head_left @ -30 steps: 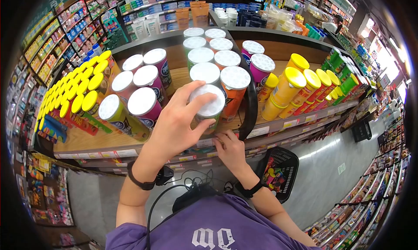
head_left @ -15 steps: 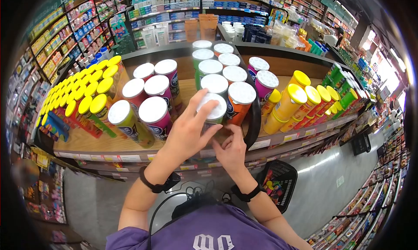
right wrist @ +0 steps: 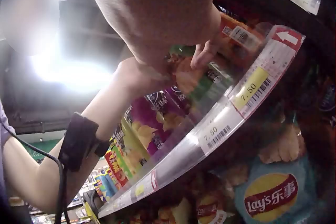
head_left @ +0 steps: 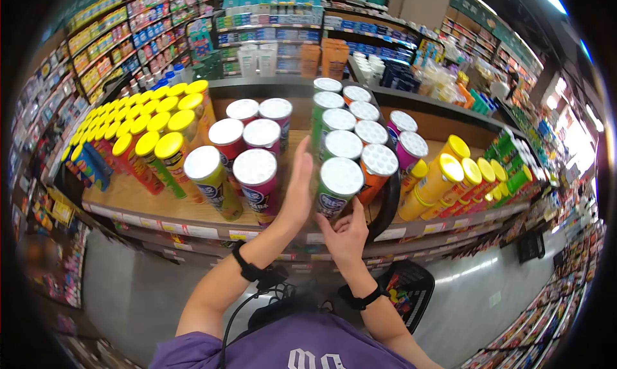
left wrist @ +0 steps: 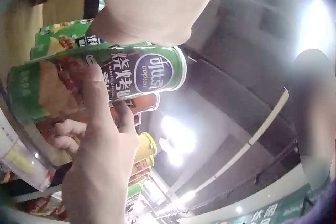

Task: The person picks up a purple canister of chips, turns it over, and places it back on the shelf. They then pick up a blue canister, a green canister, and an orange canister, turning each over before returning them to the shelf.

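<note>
A green can with a white lid point(head_left: 341, 176) stands at the front of a row of similar cans. My left hand point(head_left: 297, 192), fingers straight and together, stands edge-up along the row's left side; whether it touches the cans is unclear. Low on the front can, my right hand point(head_left: 347, 237) holds it between thumb and forefinger, the other fingers curled. In the left wrist view the can point(left wrist: 63, 85) shows its label, with the right hand point(left wrist: 102, 150) against it. The right wrist view shows the left hand point(right wrist: 140, 77) behind the can point(right wrist: 202, 85).
An orange can point(head_left: 378, 166) stands close on the right, beside a black divider point(head_left: 387, 205). Magenta point(head_left: 256, 176) and yellow-green cans point(head_left: 209, 176) stand to the left. Price tags line the shelf edge point(head_left: 160, 226). A black basket point(head_left: 418, 292) is on the floor.
My left hand has let go of the front can's lid and moved to the row's left side, fingers straightened. The right hand has come up onto the can's lower part. The head view has tilted up.
</note>
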A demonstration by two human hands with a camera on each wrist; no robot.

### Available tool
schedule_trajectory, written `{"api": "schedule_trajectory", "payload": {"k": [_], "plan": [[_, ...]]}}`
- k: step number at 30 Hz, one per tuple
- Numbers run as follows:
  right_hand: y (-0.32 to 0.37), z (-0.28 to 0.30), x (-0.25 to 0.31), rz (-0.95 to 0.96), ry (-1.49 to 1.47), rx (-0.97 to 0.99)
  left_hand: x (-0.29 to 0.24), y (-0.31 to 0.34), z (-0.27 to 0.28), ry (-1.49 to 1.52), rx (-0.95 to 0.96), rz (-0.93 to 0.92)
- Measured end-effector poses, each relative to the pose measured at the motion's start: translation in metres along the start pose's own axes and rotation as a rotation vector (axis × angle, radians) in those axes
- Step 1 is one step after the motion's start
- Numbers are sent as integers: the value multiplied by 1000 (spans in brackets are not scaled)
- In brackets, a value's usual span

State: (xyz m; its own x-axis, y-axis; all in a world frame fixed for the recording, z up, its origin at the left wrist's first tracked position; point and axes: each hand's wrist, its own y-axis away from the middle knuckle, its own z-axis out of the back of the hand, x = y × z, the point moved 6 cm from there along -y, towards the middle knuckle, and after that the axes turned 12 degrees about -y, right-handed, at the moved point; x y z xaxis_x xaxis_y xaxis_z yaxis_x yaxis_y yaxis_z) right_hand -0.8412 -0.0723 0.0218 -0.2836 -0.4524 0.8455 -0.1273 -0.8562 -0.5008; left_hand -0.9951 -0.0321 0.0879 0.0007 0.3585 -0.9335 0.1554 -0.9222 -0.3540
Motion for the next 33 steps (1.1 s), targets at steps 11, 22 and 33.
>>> {"api": "schedule_trajectory", "payload": {"k": [11, 22, 33], "plan": [[4, -6, 6, -11, -142, 12, 148, -114, -25, 463, -104, 320], [4, -9, 4, 20, -72, 31, 150, -140, -40, 506, -41, 202], [5, -4, 5, 10, -85, 2, 130, -111, -22, 543, -87, 277]]}}
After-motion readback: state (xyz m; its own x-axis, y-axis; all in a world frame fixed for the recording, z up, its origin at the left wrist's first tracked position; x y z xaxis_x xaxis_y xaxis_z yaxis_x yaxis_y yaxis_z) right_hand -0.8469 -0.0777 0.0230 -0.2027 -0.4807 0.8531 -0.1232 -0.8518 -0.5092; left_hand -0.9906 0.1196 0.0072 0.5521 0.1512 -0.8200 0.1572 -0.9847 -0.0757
